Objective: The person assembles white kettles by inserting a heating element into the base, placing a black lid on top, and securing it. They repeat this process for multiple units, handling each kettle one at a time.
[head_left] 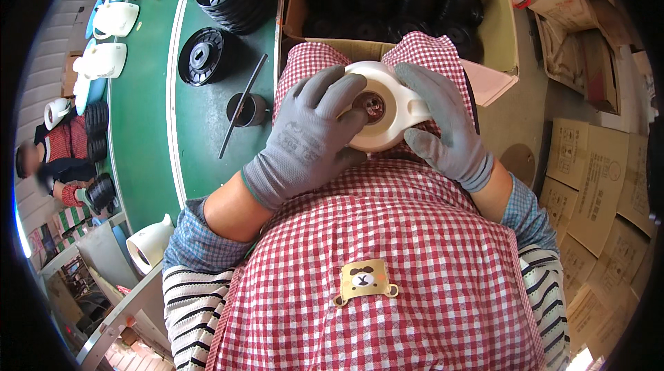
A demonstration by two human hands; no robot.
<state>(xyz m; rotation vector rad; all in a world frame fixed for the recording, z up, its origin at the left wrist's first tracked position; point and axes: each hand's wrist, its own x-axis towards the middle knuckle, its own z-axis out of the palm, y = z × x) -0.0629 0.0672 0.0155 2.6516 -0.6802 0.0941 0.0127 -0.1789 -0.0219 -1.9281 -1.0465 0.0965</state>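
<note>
A white kettle body (387, 137) rests over my lap, its round opening facing up. Inside it a small shiny round part (373, 106) shows at the centre. My left hand (308, 132), in a grey glove, is closed on the kettle's left side, with fingertips reaching over the rim toward the middle. Around the handle side, my gloved right hand (453, 129) is cupped, its fingers along the upper edge and the thumb below. The white handle (417, 111) points into that palm. The kettle's underside is hidden.
On the green table (142, 129) stand black round bases (204, 57) and a black cup (249, 109) with a dark rod across it. An open carton (508, 39) of black bases lies ahead. White kettles (114, 19) line the far left, near a co-worker (66, 146). Cardboard boxes (588, 163) fill the right.
</note>
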